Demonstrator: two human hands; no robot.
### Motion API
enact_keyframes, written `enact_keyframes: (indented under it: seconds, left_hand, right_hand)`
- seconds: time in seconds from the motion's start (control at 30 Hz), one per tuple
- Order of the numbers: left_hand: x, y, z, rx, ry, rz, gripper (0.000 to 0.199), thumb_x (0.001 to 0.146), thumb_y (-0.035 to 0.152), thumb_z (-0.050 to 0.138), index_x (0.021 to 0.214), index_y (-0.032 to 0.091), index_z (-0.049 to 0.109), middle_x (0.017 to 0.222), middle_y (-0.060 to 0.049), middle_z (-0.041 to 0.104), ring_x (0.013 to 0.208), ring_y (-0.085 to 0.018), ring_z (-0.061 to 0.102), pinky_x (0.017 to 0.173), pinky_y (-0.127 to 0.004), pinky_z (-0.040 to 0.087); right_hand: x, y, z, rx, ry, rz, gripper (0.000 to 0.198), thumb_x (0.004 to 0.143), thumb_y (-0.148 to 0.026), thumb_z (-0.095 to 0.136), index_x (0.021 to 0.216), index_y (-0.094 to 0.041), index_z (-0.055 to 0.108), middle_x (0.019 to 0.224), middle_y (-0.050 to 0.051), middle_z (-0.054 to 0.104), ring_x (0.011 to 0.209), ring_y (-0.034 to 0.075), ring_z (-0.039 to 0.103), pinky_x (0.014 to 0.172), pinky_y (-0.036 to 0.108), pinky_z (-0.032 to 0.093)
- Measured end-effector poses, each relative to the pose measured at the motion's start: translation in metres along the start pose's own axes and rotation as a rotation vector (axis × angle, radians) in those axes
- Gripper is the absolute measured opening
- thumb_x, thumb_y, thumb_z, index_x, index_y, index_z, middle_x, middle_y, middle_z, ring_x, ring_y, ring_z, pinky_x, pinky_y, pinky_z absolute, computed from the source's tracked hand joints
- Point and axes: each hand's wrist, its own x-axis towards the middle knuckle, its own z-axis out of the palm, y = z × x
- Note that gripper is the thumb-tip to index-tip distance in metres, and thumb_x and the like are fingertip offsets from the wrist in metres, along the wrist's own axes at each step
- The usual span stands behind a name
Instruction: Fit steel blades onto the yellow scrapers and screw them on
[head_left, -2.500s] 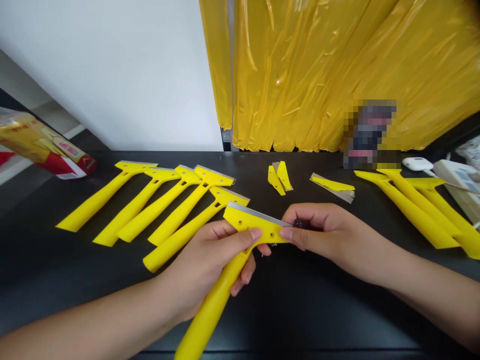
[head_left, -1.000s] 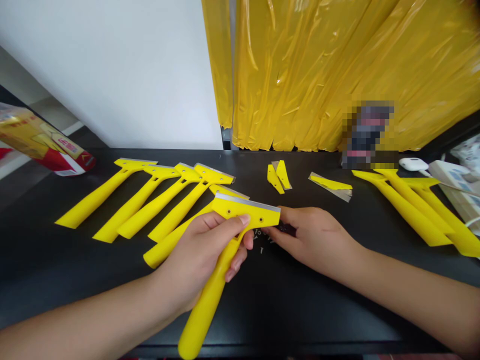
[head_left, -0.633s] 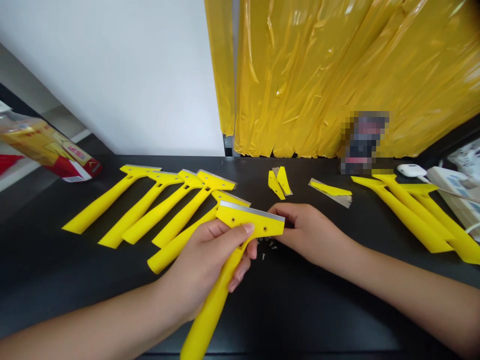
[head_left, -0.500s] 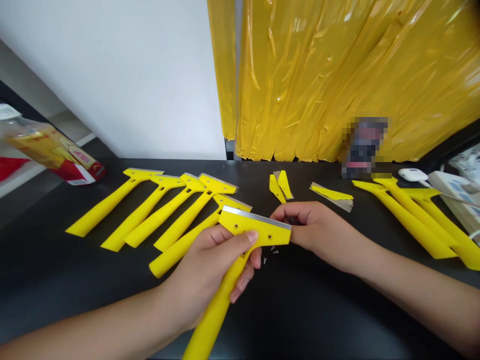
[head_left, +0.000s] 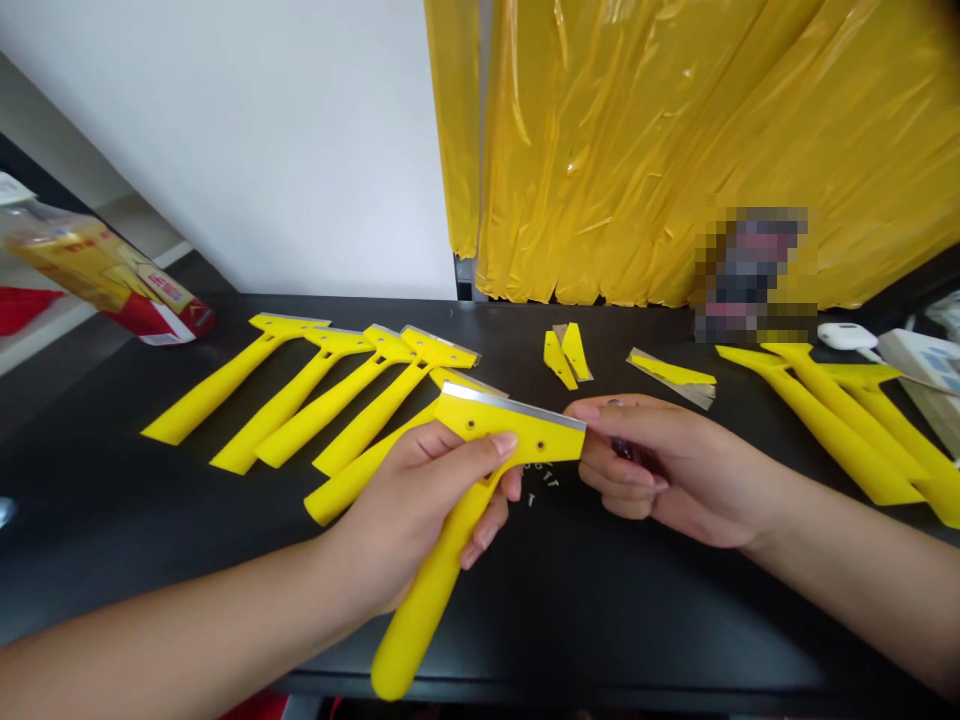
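My left hand [head_left: 427, 490] is closed around a yellow scraper [head_left: 427, 590], its thumb pressed on the head, which has two screw holes and a bright blade along its top edge. My right hand [head_left: 660, 455] is curled at the head's right end, with its index fingertip at the blade's corner. Tucked in its fingers is a dark shiny object [head_left: 622, 446], mostly hidden. Several small screws [head_left: 551, 478] lie on the table behind the scraper head. To the left, several yellow scrapers [head_left: 217, 385] with blades lie in a row.
Loose yellow clamp plates with blades [head_left: 574, 352] lie at the back, and another plate on blades [head_left: 671, 370] is farther right. Yellow handles [head_left: 847, 430] are piled at right, near a white earphone case [head_left: 846, 336]. A bottle [head_left: 112, 270] stands at left; yellow plastic sheeting [head_left: 637, 150] hangs behind.
My right hand has shifted from behind the scraper head to its right end, and more of the dark object shows. My left hand keeps its grip. The whole view has tilted slightly.
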Motion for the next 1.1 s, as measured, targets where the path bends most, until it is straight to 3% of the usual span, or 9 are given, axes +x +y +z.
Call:
enact_keyframes:
  seconds: [0.1,0.3,0.47,0.7,1.1]
  left_hand:
    - [0.0015,-0.0007,0.0011,0.009,0.027,0.017,0.038,0.097,0.047,0.072,0.075,0.017,0.070,0.046,0.001,0.057,0.036,-0.007,0.045,0.038,-0.016,0.034]
    - [0.0030,-0.0023,0.0037,0.027,0.074,0.048,0.031,0.097,0.044,0.074,0.081,0.018,0.068,0.051,0.003,0.060,0.038,-0.007,0.046,0.036,-0.016,0.035]
    - [0.0030,-0.0019,0.0050,0.044,0.078,0.063,0.029,0.098,0.043,0.072,0.083,0.019,0.064,0.051,0.005,0.058,0.036,-0.007,0.045,0.036,-0.016,0.033]
    - [0.0034,-0.0015,0.0046,0.049,0.065,0.019,0.030,0.099,0.045,0.071,0.084,0.020,0.063,0.050,0.005,0.057,0.036,-0.007,0.046,0.037,-0.016,0.034]
    - [0.0044,-0.0027,0.0028,0.096,0.046,0.052,0.030,0.101,0.045,0.071,0.085,0.019,0.067,0.049,0.004,0.060,0.037,-0.007,0.047,0.039,-0.015,0.037]
  right_hand:
    - [-0.0020,-0.0009,-0.0008,0.011,-0.012,-0.022,0.034,0.100,-0.051,0.073,0.092,-0.019,0.067,0.053,-0.008,0.041,0.048,0.007,0.018,0.045,0.023,0.014]
    - [-0.0026,0.0002,-0.0016,0.017,-0.033,-0.011,0.038,0.099,-0.038,0.077,0.077,-0.019,0.052,0.058,-0.007,0.041,0.050,0.006,0.019,0.045,0.022,0.013]
    - [-0.0022,0.0013,-0.0016,0.031,-0.026,0.008,0.028,0.096,-0.035,0.081,0.088,-0.019,0.060,0.058,-0.009,0.040,0.050,0.005,0.018,0.045,0.021,0.013]
    - [-0.0004,0.0022,-0.0017,0.001,-0.028,0.058,0.029,0.094,-0.039,0.084,0.098,-0.018,0.063,0.062,-0.010,0.038,0.052,0.005,0.018,0.047,0.021,0.013]
    - [0.0014,0.0015,-0.0036,-0.055,-0.032,0.013,0.027,0.094,-0.038,0.083,0.089,-0.018,0.065,0.063,-0.008,0.036,0.053,0.006,0.019,0.048,0.022,0.013]
